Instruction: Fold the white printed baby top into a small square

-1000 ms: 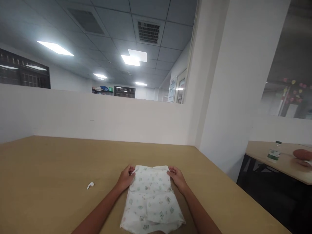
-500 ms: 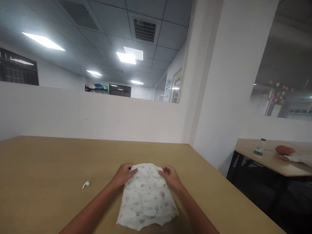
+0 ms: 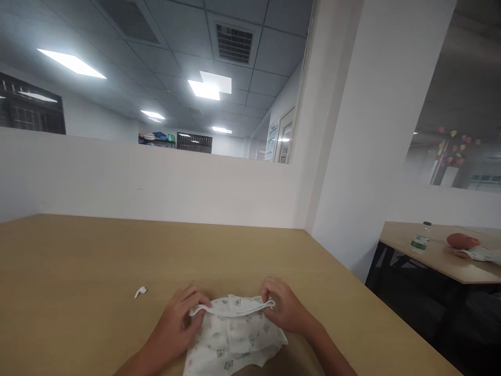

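A small white baby garment (image 3: 238,331), printed with little animal figures, lies on the wooden table (image 3: 97,261) in front of me. Its far end is folded back toward me, and a white hem stretches between my hands. At the left end of this hem, my left hand (image 3: 182,316) pinches the fabric between thumb and fingers. My right hand (image 3: 284,305) grips the opposite end, its fingers curled round the edge. Part of the near side of the garment runs past the bottom of the view.
A white wireless earbud (image 3: 141,291) lies on the table to the left. Behind the table stands a low white wall (image 3: 164,188), with a pillar (image 3: 348,130) at right. A second table (image 3: 442,263) holds a water bottle (image 3: 420,238) and a reddish object (image 3: 462,241).
Both hands have drawn the garment's far end toward me, folding it over itself. The white hem now shows between them, and my left hand has moved nearer and left.
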Demonstrator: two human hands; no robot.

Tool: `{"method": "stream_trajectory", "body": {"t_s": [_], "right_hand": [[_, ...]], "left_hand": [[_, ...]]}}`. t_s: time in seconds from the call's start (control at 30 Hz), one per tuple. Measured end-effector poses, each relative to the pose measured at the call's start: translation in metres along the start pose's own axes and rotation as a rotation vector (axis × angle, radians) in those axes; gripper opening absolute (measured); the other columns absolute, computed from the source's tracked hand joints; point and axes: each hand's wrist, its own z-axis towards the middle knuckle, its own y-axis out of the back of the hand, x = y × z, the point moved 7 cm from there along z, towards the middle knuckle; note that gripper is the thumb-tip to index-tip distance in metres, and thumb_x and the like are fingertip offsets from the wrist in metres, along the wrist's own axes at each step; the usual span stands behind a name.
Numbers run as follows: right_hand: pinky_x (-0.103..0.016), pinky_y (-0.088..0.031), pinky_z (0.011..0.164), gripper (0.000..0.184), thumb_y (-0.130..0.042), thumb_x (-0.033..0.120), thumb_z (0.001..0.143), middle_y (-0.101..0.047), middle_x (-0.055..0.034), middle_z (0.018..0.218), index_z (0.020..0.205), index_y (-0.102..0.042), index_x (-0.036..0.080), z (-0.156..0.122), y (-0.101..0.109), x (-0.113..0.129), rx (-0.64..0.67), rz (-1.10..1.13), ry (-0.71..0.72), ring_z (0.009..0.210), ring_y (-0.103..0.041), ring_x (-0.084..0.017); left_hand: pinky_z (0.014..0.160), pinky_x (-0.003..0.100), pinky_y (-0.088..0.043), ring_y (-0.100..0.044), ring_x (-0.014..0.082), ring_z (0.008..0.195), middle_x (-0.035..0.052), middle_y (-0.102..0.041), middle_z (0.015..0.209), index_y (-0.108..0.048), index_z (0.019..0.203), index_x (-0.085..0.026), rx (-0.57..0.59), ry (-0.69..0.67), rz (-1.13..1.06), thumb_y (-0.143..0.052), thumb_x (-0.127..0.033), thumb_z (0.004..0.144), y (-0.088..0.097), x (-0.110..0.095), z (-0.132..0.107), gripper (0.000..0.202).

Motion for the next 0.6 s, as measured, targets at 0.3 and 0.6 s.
{"method": "stream_trajectory", "body": {"t_s": [0.3,0.6], "right_hand": [[-0.021,-0.036,0.060,0.022,-0.082,0.035,0.075,-0.067,0.0015,0.078,0.090,-0.079,0.019,-0.033,-0.018,-0.001,0.677,0.079,-0.389,0.070,-0.056,-0.012],[-0.037,-0.040,0.109,0.031,-0.065,0.035,0.092,-0.063,-0.0076,0.123,0.120,-0.072,0.024,-0.015,-0.032,-0.017,0.319,-0.124,-0.176,0.120,-0.053,-0.024]], "left_hand": [[0.097,0.034,-0.046,-0.060,0.0194,0.101,0.0042,-0.066,0.103,-0.067,0.101,-0.026,0.406,-0.192,-0.038,-0.064,-0.037,0.095,-0.017,-0.046,-0.025,0.013],[0.123,0.050,-0.032,-0.031,0.0273,0.151,0.0019,-0.032,0.165,-0.032,0.162,-0.035,0.355,0.074,0.280,-0.043,-0.046,0.106,-0.062,0.017,-0.042,0.058]]}}
